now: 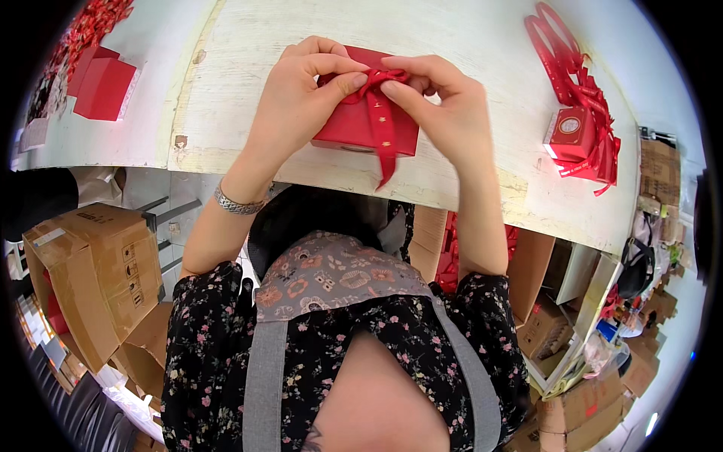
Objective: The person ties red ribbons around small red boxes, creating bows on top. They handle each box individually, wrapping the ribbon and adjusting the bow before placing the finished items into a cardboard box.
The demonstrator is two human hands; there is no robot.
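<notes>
A red gift box (344, 133) lies on the white table before me, near its front edge. Across its top runs a red ribbon (383, 127) with gold star prints, tied in a bow whose long tail hangs over the box's near side. My left hand (316, 85) pinches the bow's left loop between thumb and forefinger. On the other side, my right hand (438, 93) has thumb and forefinger closed on the right loop. Both hands partly cover the box and the knot.
Red boxes (104, 87) stand at the table's left, by a heap of red wrappings (85, 31). At right are a small red box (571, 130) and piled red ribbons (587, 96). A large cardboard carton (107, 271) sits left below the tabletop (237, 121); an open carton (429, 237) is under it.
</notes>
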